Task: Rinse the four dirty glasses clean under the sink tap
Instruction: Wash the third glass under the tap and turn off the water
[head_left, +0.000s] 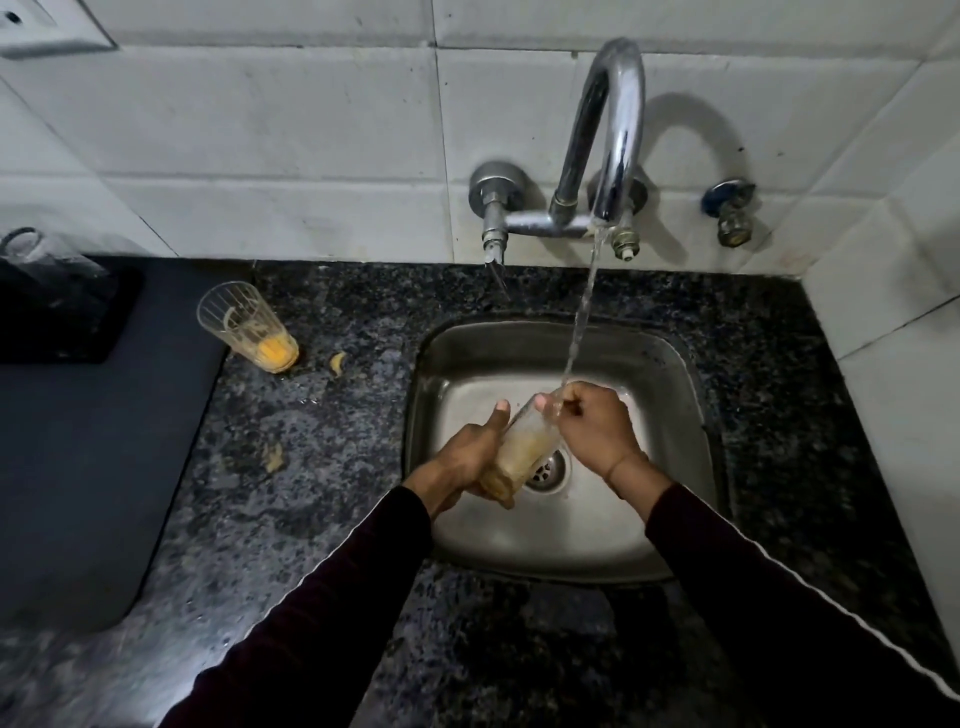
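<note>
Over the steel sink (670, 374) I hold a tilted glass (524, 449) smeared with yellowish residue. My left hand (467, 460) grips its base and lower body. My right hand (592, 426) is at the rim, with fingers on or inside the mouth. Water runs from the chrome tap (613, 130) in a thin stream (582, 312) onto my right fingers and the rim. A second dirty glass (247, 325) with orange pulp at its bottom stands on the counter to the left of the sink. At the far left a clear glass (31, 249) shows only dimly.
Dark speckled granite counter (322, 493) surrounds the sink, with bits of yellow pulp (337, 362) and a scrap (274, 457) on it. A dark grey mat (78, 467) and a black tray (67, 312) lie at the left. White tiled wall behind, with a spare valve (732, 210).
</note>
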